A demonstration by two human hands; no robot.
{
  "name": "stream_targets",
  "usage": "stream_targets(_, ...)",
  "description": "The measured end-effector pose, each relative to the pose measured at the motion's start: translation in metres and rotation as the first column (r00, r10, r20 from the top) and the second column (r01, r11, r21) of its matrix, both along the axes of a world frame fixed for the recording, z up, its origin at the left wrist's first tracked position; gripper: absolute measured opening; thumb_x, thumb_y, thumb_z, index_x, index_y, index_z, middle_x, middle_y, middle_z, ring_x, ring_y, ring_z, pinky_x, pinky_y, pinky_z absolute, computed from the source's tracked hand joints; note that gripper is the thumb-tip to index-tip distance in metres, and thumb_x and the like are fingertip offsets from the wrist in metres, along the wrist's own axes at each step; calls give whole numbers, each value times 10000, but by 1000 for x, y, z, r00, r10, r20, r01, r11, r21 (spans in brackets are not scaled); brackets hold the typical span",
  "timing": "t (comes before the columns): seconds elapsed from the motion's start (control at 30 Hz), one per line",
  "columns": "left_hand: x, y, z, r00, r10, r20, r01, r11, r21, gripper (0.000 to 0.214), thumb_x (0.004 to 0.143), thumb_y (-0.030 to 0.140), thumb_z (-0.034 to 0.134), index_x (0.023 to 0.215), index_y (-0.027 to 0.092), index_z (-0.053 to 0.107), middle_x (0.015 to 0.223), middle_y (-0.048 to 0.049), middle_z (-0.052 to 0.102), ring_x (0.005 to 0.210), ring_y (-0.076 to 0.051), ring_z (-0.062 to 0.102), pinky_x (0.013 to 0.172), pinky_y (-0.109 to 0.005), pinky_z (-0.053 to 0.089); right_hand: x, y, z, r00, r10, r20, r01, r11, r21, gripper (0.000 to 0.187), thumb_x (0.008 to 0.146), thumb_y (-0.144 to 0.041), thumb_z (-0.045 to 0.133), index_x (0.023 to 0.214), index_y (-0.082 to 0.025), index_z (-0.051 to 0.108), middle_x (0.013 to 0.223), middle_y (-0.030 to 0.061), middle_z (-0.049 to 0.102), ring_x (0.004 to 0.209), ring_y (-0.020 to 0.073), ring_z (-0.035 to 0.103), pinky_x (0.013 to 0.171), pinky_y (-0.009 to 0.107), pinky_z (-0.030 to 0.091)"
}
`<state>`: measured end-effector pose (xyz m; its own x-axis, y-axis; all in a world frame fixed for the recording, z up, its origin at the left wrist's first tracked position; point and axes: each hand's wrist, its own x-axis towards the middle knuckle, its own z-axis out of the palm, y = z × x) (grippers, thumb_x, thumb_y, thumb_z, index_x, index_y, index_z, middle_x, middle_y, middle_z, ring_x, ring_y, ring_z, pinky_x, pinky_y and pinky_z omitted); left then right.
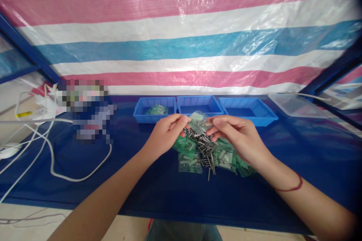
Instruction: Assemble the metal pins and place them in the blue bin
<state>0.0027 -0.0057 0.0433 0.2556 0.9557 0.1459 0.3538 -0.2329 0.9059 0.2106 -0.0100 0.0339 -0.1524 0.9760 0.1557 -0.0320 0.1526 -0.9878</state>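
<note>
Between both hands, a small clear plastic bag (198, 122) with pale and metal bits inside is held up over the table. My left hand (171, 131) pinches its left edge, and my right hand (236, 131) pinches the right edge. Below it lies a heap of loose metal screws or pins (207, 148). Several green-tinted bags of small parts (190, 162) lie left of the heap, and similar bags (225, 157) sit on its right, partly under my right hand.
Three blue bins (249, 121) stand in a row at the back; the left one holds small bags (157, 110). A clear lid or tray (295, 105) lies at the back right. White cables (52, 158) and a blurred-out patch occupy the left side. A striped sheet (181, 34) hangs behind.
</note>
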Motion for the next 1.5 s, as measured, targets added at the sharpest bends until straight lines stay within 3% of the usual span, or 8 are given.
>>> stream_targets(0.33,-2,5,-4,1000,3,-16,-1,996,86,219,860,304,559,1020,174,632,904,-47,699,744,-139,651,704,-269,517,-5,-8,-9,984,-114,138,63,941,332,179,813,-313,658,949,-238,571,808,20,680,699,159,658,688,319,553)
stream_targets(0.43,-17,13,3,979,179,-100,-151,958,243,213,857,307,561,1003,186,660,951,-45,712,853,-165,654,806,-303,498,-3,-10,-7,933,-196,302,45,896,441,305,840,-289,616,1117,-236,503,1026,65,668,818,172,656,750,333,535)
stream_targets(0.57,-40,28,9,869,474,-140,-394,836,383,257,877,289,521,1076,173,636,982,-52,713,915,-177,647,859,-306,466,-1,-14,0,758,-206,619,-283,751,597,169,853,-280,581,1008,-213,580,949,59,675,868,189,620,806,362,461)
stream_targets(0.67,-49,34,5,777,590,-219,-468,775,425,308,888,288,499,1160,179,593,941,-56,712,916,-204,642,867,-348,453,-4,-16,1,618,-120,777,-556,632,540,231,805,-392,645,944,-208,643,938,65,669,930,220,579,836,389,409)
stream_targets(0.77,-49,35,-4,661,638,-396,-452,759,468,373,890,358,501,1234,224,558,1026,-78,694,1036,-290,574,915,-479,399,-6,-18,-3,521,-74,851,-647,615,450,427,722,-503,706,1033,-215,657,1009,81,644,970,244,542,827,391,396)
stream_targets(0.9,-39,28,-12,557,681,-475,-384,718,581,404,863,426,537,1228,258,582,1263,-108,575,1167,-358,423,923,-538,349,-6,-15,-8,470,-68,880,-658,638,400,352,755,-447,695,1035,-235,666,993,67,638,940,232,536,816,378,388)
stream_targets(1.27,-17,10,2,792,406,-457,-101,824,557,203,898,303,514,980,251,693,1131,-43,636,1138,-254,446,990,-429,318,-13,-17,-11,524,-225,821,-636,538,553,116,859,-172,551,865,-192,666,831,48,673,806,178,588,779,347,394)
stream_targets(1.5,-12,0,8,902,118,-416,112,866,488,266,940,374,450,1017,211,646,1064,-52,672,1058,-208,546,970,-370,357,-10,-15,-9,759,-172,628,-362,690,627,122,855,-178,531,916,-212,631,873,53,690,811,178,629,758,332,474)
